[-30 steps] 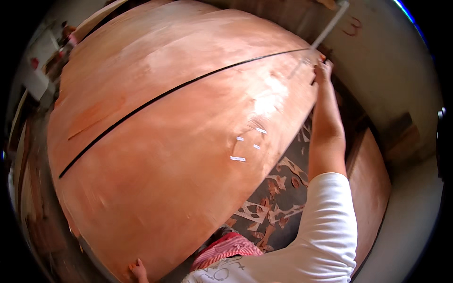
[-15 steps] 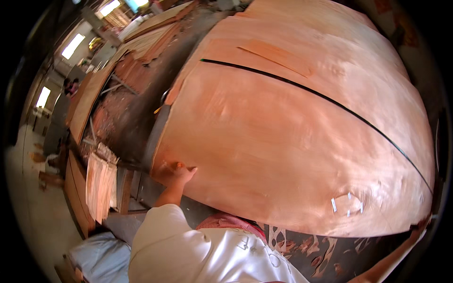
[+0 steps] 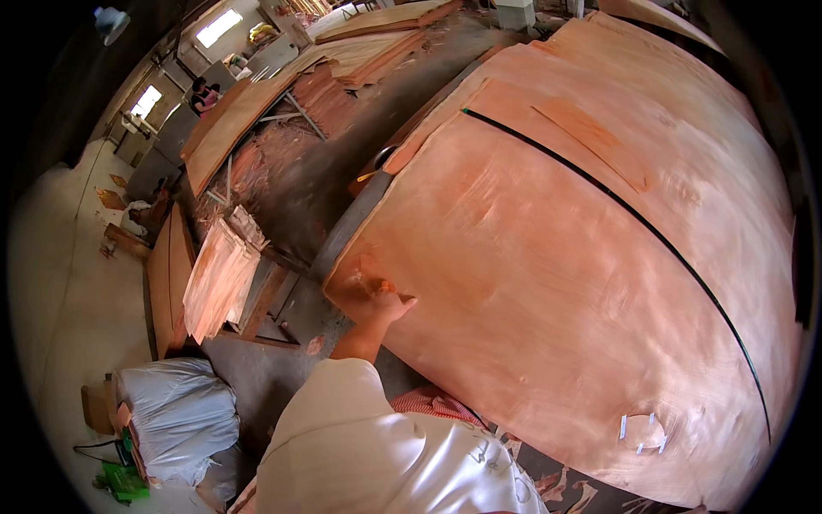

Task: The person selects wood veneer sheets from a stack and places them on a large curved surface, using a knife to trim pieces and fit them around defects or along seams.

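A broad reddish-brown sheet of wood veneer (image 3: 514,283) lies spread over the stack in front of me, its surface wavy. My left hand (image 3: 392,306) rests on it close to its near left corner. The fingers are curled around something small and orange (image 3: 385,287), whose kind I cannot make out; the thumb points right. Across the sheet runs a long, thin black strip (image 3: 616,201). Toward the near right, a round patch (image 3: 642,433) is held by short pieces of pale tape. My right hand is out of view.
Left of the sheet stands a bundle of veneer pieces (image 3: 221,278). A pale wrapped bundle (image 3: 178,415) sits at the lower left. Farther back are stacked boards (image 3: 235,128), floor scraps and a person (image 3: 205,96). Torn veneer scraps (image 3: 569,493) lie below the near edge.
My view has swung left, so the sheet sits farther right in the picture. My right forearm has left the picture. My left hand stays near the same corner.
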The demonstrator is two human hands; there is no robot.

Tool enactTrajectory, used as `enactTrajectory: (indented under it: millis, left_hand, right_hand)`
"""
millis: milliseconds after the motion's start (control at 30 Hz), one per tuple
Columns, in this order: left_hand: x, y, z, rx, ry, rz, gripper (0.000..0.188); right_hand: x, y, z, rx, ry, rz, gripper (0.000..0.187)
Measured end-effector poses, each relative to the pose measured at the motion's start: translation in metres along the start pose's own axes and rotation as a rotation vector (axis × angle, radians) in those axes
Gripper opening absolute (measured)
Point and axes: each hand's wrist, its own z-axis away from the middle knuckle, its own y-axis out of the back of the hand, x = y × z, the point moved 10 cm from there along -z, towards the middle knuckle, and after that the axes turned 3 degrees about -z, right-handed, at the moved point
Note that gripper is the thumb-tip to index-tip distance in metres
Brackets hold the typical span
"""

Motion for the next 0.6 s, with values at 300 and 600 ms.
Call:
enactTrajectory:
  millis: [300,600]
  left_hand:
    - [-0.003,-0.009,-0.009,0.046,-0.091,-0.027,0.078]
    - [-0.018,-0.023,-0.032,0.059,-0.307,-0.053,0.055]
  right_hand:
    - [0.102,-0.067,0.100,-0.104,-0.643,-0.304,0.041]
    - [0.029,-0.067,0.150,-0.462,-0.361,-0.282,0.041]
